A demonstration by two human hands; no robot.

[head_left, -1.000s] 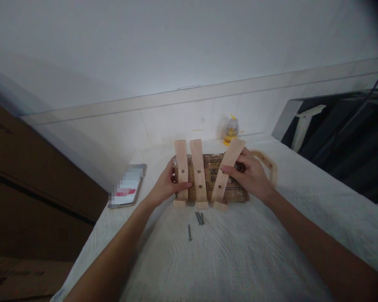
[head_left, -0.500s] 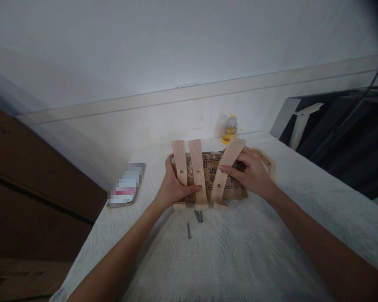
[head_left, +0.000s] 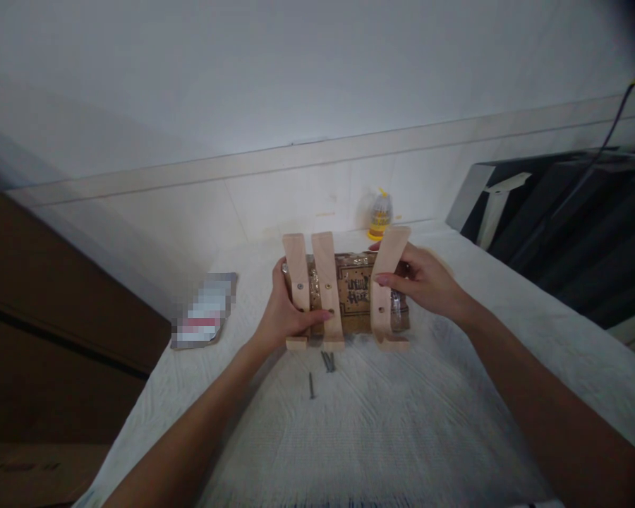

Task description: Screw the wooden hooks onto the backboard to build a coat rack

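Observation:
Three pale wooden hooks with curled lower ends lean side by side against a small taped cardboard box [head_left: 355, 274] with dark print. My left hand [head_left: 281, 312] is closed round the box's left end, its thumb across the left hook [head_left: 296, 257] and reaching the middle hook [head_left: 325, 257]. On the right, my right hand [head_left: 428, 283] pinches the third hook [head_left: 382, 296] between thumb and fingers, near the box's right end. This hook's top tilts slightly right. Each hook has screw holes. Several loose screws [head_left: 328, 363] lie on the cloth just in front.
White cloth [head_left: 370, 430] covers the table. A phone [head_left: 204, 310] with a blurred screen lies left. Behind stands a clear container with a yellow base [head_left: 379, 217]. Brown cartons [head_left: 47, 339] flank the left side; a dark panel [head_left: 566, 219] is at right. The wall is behind.
The right hook's lower end has swung right, so the hook stands more upright and farther from the middle one. My left hand keeps its hold. The view has shifted slightly.

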